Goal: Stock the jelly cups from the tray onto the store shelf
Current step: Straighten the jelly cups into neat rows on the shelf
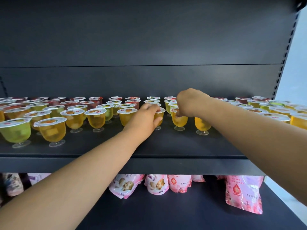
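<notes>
Dark shelf (149,146) nearly full of jelly cups (74,117); our left hand (146,120) and right hand (189,103) each grip one orange cup; tray unseen.

Small Chinese print on the pink pouches (243,193) — too blurred to read — no other legible text.

Back panel: you face a dark grey metal back panel (141,39) filling the upper half of the frame, with one thin horizontal seam across it.
Upright: at the upper right you see a slotted upright (284,58) running down at a slant.
Wall: right of it, a pale wall (297,63) catches soft, even light.
Lower shelf: along the bottom of the frame a dark lower shelf (166,213) carries pink pouches (243,193), some standing, some leaning.
</notes>
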Demonstrator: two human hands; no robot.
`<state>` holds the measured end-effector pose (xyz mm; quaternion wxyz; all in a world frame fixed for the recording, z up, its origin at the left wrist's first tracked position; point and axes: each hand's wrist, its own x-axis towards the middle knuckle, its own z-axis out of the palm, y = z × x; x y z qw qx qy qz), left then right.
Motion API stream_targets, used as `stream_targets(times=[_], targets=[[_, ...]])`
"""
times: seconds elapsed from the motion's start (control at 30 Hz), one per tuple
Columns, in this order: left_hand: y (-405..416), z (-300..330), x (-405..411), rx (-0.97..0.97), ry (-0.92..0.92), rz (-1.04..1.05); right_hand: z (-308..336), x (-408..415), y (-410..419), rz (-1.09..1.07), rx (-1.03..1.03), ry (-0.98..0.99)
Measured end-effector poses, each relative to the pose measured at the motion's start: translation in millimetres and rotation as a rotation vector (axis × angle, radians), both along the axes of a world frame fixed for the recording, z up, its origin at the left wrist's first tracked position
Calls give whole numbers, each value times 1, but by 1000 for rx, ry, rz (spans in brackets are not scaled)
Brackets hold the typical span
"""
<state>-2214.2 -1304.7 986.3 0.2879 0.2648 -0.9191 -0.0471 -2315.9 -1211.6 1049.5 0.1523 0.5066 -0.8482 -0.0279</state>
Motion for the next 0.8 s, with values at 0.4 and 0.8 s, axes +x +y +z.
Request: stream_targets(times=[0.4, 0.8], targets=[[38, 13, 17, -76, 194, 0, 24, -33, 60, -42, -124, -98], [75, 29, -65, -255, -336, -121, -12, -54, 125, -40, -14, -112]])
